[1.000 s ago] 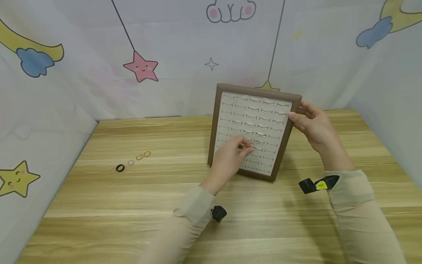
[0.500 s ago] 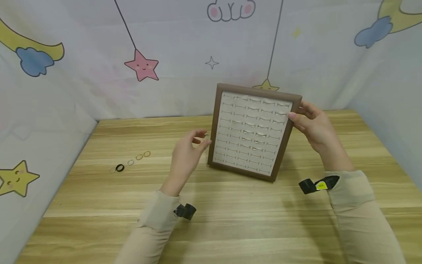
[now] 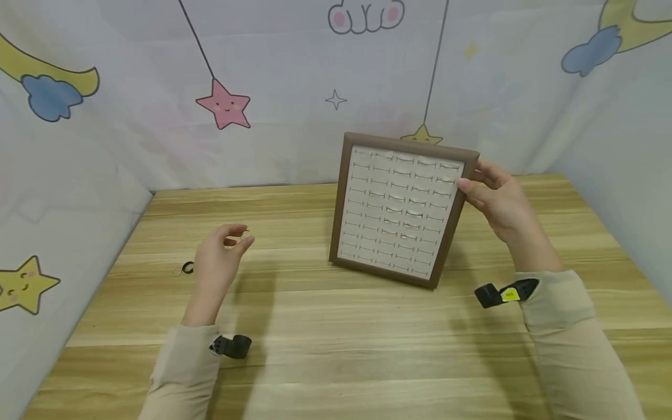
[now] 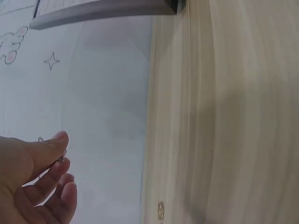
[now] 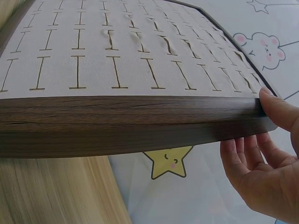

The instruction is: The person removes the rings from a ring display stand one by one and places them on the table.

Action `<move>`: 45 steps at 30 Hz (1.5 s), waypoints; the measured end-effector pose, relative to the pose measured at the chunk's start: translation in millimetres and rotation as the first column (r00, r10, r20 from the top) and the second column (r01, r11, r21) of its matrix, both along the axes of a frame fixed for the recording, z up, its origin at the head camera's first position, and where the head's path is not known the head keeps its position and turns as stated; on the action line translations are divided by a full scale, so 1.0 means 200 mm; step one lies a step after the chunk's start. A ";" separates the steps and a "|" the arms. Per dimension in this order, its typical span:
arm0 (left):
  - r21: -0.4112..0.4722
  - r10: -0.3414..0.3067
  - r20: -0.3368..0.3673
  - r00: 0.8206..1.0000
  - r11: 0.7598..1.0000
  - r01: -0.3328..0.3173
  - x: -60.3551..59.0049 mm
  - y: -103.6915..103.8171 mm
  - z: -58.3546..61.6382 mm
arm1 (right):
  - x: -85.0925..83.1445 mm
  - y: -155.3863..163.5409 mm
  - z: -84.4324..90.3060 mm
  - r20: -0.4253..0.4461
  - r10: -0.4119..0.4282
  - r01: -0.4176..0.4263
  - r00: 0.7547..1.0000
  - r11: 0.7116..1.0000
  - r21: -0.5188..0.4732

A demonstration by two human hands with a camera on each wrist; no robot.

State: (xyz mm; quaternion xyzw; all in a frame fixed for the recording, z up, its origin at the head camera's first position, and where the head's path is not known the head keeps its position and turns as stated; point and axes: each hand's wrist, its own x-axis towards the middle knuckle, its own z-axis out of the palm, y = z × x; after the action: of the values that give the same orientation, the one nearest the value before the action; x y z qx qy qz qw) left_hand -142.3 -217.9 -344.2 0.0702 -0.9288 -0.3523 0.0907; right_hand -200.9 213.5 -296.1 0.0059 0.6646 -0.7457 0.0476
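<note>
A brown-framed ring display board stands tilted on the table, its pale face lined with rows of short slits. My right hand grips the upper right edge of its frame, thumb in front and fingers behind. To the left of the board, above the table, my left hand pinches a thin ring between thumb and fingertips. In the left wrist view this hand hides much of the ring. A gold ring lies on the table below it. Beside that hand lies a black ring.
A pale, thin ring lies next to the black one, on the wood-grain table. Behind the table hangs a white cloth backdrop with printed stars, and a white wall stands at each side.
My left hand has moved from the board's face leftward to above the loose rings, carrying the ring, and now covers some of them. The right hand and board have stayed put.
</note>
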 end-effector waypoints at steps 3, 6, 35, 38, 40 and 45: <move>-0.003 0.041 0.034 0.999 0.999 -0.041 0.02 -0.11 -0.03 | 0.00 0.00 0.00 0.003 -0.001 0.001 1.000 1.000 0.010; 0.000 0.078 0.069 0.995 0.997 -0.078 0.03 -0.20 -0.06 | 0.00 0.00 0.00 0.013 0.001 -0.001 1.000 1.000 0.012; -0.132 0.188 0.243 0.952 0.978 -0.160 0.16 -0.57 -0.24 | 0.00 0.00 -0.01 -0.020 0.000 0.000 1.000 1.000 -0.002; -0.127 0.186 0.264 0.947 0.979 -0.157 0.16 -0.57 -0.24 | 0.00 0.00 -0.01 -0.024 0.002 -0.002 1.000 1.000 0.000; -0.124 0.187 0.278 0.942 0.980 -0.158 0.15 -0.57 -0.24 | 0.00 0.00 -0.01 -0.023 0.000 0.000 1.000 1.000 0.007; -0.131 0.195 0.299 0.934 0.978 -0.163 0.14 -0.57 -0.24 | 0.00 -0.01 -0.01 -0.020 -0.012 0.012 1.000 1.000 0.027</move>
State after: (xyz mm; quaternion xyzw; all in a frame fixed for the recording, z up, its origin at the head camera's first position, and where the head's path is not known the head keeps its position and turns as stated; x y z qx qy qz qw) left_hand -113.4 -331.0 -392.0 0.2042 -0.9383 -0.2782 -0.0211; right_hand -200.4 212.2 -297.4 0.0032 0.6750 -0.7369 0.0364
